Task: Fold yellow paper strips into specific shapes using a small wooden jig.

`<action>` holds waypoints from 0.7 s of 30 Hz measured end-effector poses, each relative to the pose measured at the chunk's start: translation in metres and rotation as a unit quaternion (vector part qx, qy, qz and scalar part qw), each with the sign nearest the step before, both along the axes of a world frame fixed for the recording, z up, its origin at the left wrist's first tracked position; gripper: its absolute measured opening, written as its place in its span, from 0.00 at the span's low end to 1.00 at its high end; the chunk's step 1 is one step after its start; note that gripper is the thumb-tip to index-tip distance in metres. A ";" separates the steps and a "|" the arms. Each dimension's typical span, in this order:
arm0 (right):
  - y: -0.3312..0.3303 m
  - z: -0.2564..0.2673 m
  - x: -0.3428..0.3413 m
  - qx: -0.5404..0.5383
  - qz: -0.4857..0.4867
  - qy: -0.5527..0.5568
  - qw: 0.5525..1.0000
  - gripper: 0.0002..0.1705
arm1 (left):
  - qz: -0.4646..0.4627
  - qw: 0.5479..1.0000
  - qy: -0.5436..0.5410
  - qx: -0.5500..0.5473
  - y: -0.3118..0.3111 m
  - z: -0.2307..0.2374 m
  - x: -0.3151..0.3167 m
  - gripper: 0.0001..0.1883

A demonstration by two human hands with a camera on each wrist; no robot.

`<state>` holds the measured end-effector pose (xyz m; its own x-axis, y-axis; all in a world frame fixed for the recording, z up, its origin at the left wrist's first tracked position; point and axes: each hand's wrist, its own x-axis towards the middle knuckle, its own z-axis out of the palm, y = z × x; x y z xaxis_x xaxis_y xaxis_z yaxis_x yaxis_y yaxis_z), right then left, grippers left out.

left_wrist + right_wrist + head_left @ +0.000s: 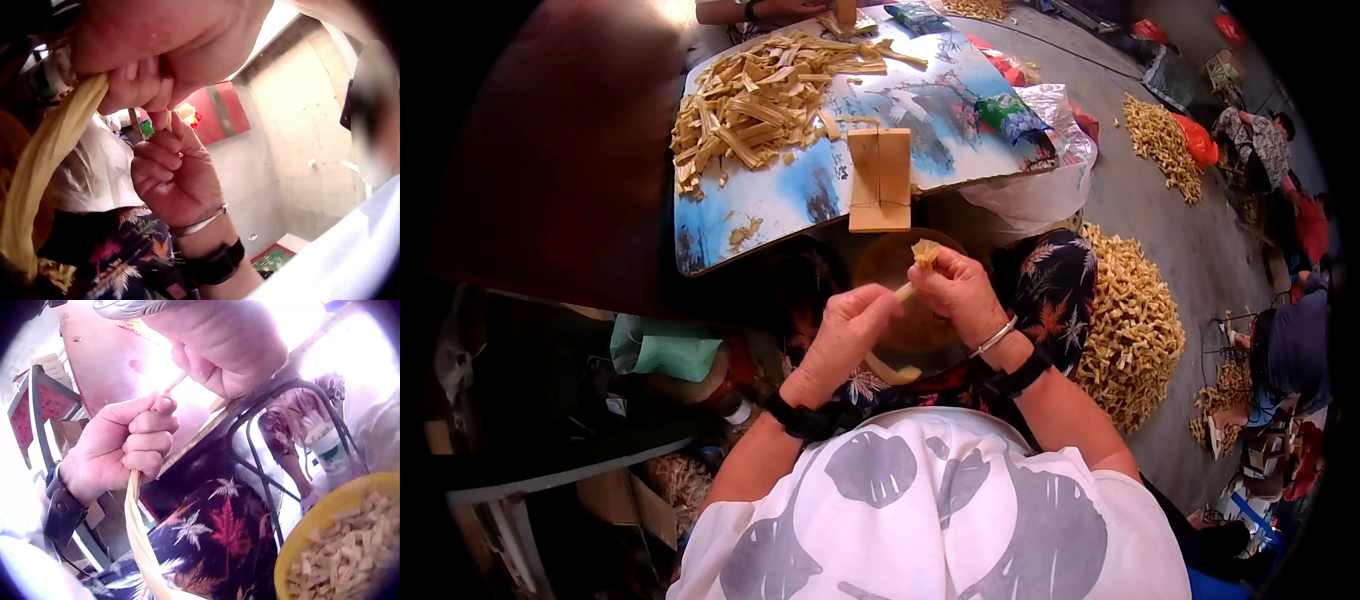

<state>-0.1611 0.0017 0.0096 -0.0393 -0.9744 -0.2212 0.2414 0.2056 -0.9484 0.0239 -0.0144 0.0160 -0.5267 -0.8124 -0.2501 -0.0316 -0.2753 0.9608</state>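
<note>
A long, pale yellow, pliable strip (139, 531) runs between the two hands. My left hand (852, 330) grips it in curled fingers, and its loose length hangs below that fist, as the left wrist view also shows. Thumb and fingertips of my right hand (962, 295) pinch the strip's other end, where a bunched, folded bit (925, 253) sticks up above them. Both hands are close together over the lap, in front of an upright wooden stand (880, 180) at the table's edge. The right hand's fingertips are partly hidden in the right wrist view.
A heap of similar flat strips (750, 100) lies on the painted table (800, 195), with a green packet (1008, 118) at its right. Short knotted pieces form a large pile (1130, 325) on the floor. A yellow basin (289, 556) holds several small pieces. Other people sit farther right.
</note>
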 end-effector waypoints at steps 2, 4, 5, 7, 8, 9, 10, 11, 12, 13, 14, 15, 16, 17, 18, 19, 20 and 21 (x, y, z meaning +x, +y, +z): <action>-0.020 0.004 -0.008 -0.050 0.015 0.048 0.997 0.11 | -0.002 0.990 -0.052 -0.132 -0.024 0.009 -0.001 0.10; -0.041 0.027 -0.010 -0.086 0.009 0.075 0.993 0.15 | 0.016 0.950 -0.131 -0.282 -0.052 0.019 0.000 0.08; -0.054 0.030 -0.013 -0.120 -0.009 0.094 0.988 0.15 | 0.049 0.903 -0.150 -0.399 -0.066 0.028 -0.001 0.07; -0.081 0.027 -0.014 -0.162 -0.058 0.138 0.975 0.15 | 0.080 0.830 -0.182 -0.521 -0.098 0.032 -0.003 0.05; -0.089 0.026 -0.013 -0.173 -0.081 0.190 0.963 0.15 | 0.088 0.817 -0.187 -0.538 -0.111 0.032 -0.006 0.05; -0.097 0.026 -0.012 -0.182 -0.105 0.241 0.947 0.14 | 0.095 0.803 -0.192 -0.556 -0.124 0.030 -0.008 0.05; -0.103 0.025 -0.011 -0.191 -0.128 0.291 0.928 0.13 | 0.102 0.789 -0.197 -0.573 -0.133 0.028 -0.011 0.04; -0.109 0.022 -0.010 -0.210 -0.149 0.318 0.913 0.12 | 0.108 0.790 -0.199 -0.570 -0.140 0.027 -0.013 0.04; -0.114 0.018 -0.010 -0.227 -0.169 0.344 0.895 0.10 | 0.114 0.791 -0.201 -0.566 -0.146 0.025 -0.017 0.05; -0.119 0.014 -0.010 -0.243 -0.189 0.369 0.877 0.09 | 0.120 0.793 -0.202 -0.562 -0.151 0.022 -0.020 0.05; -0.123 0.008 -0.012 -0.252 -0.194 0.404 0.858 0.09 | 0.121 0.797 -0.195 -0.559 -0.156 0.018 -0.023 0.05; -0.126 0.004 -0.012 -0.260 -0.199 0.438 0.838 0.08 | 0.121 0.801 -0.188 -0.556 -0.162 0.012 -0.024 0.05; -0.128 0.000 -0.014 -0.266 -0.202 0.471 0.816 0.08 | 0.122 0.805 -0.182 -0.551 -0.165 0.006 -0.026 0.05; -0.129 -0.004 -0.015 -0.251 -0.186 0.498 0.809 0.07 | 0.130 0.820 -0.195 -0.522 -0.167 -0.002 -0.026 0.05; -0.128 -0.006 -0.014 -0.233 -0.170 0.525 0.801 0.07 | 0.137 0.835 -0.209 -0.490 -0.166 -0.007 -0.027 0.05; -0.128 -0.006 -0.015 -0.217 -0.154 0.550 0.792 0.06 | 0.144 0.848 -0.222 -0.460 -0.166 -0.010 -0.027 0.06; -0.128 -0.005 -0.017 -0.222 -0.145 0.541 0.798 0.06 | 0.145 0.840 -0.230 -0.469 -0.167 -0.013 -0.027 0.06; -0.130 -0.007 -0.022 -0.233 -0.141 0.536 0.799 0.07 | 0.145 0.834 -0.237 -0.477 -0.166 -0.011 -0.026 0.06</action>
<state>-0.1834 -0.1280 0.0029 -0.1951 -0.8608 0.4701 -0.7866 -0.1489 -0.5993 -0.0022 -0.1802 0.0054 -0.2996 -0.8366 0.4587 -0.5350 0.5454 0.6453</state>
